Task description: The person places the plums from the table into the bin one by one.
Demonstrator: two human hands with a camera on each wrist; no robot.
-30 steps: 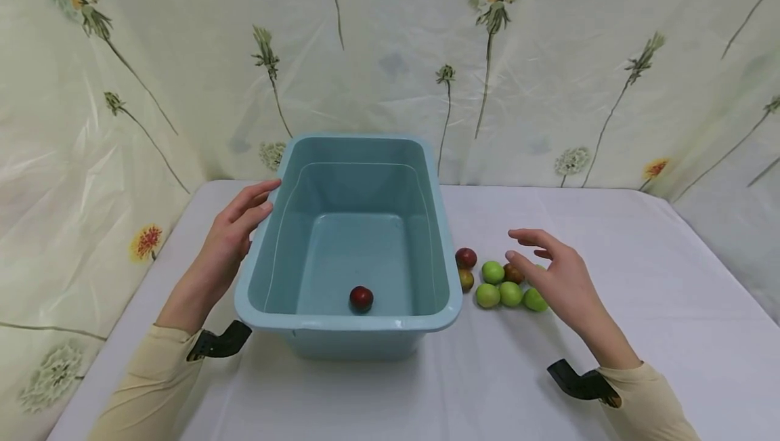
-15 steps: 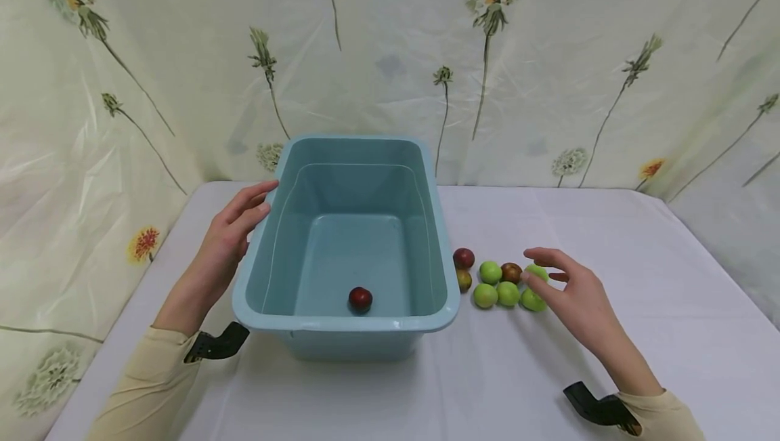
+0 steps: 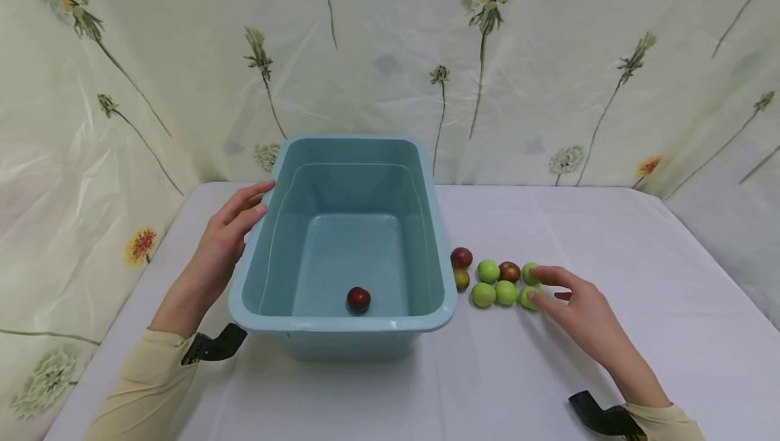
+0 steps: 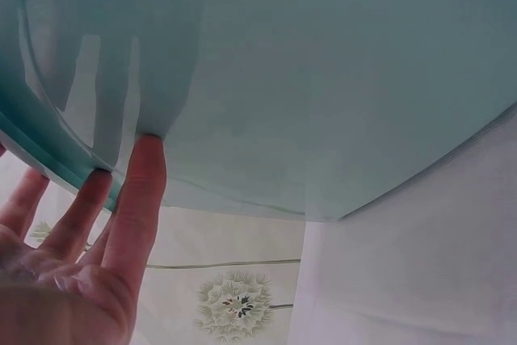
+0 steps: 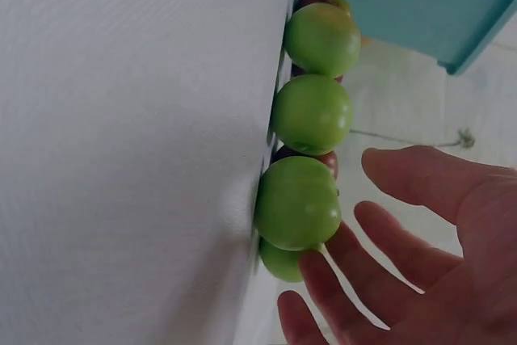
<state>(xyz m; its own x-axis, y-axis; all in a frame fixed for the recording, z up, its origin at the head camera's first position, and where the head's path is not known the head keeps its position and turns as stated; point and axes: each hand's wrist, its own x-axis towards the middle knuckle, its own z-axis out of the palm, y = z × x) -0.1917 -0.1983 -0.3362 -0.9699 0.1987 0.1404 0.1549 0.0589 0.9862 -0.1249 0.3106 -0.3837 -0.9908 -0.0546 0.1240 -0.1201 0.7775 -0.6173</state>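
a pale curtain (image 3: 548, 55) printed with dandelions hangs behind and to both sides of a table (image 3: 609, 238) under a white cloth. a blue tub (image 3: 439, 224) stands left of the middle, its long axis running away from the person and its open top facing up; one red fruit (image 3: 359, 299) lies on its floor near the front wall. the left hand (image 3: 228, 238) lies flat against the tub's left outer wall, fingers straight and pointing away. right of the tub a cluster of small fruits sits in two short rows, green and reddish-brown, touching one another. the right hand (image 3: 581, 309) is loosely spread, its fingertips (image 3: 533, 296) touching the green fruit (image 3: 527, 297) at the cluster's near right end, not closed around it
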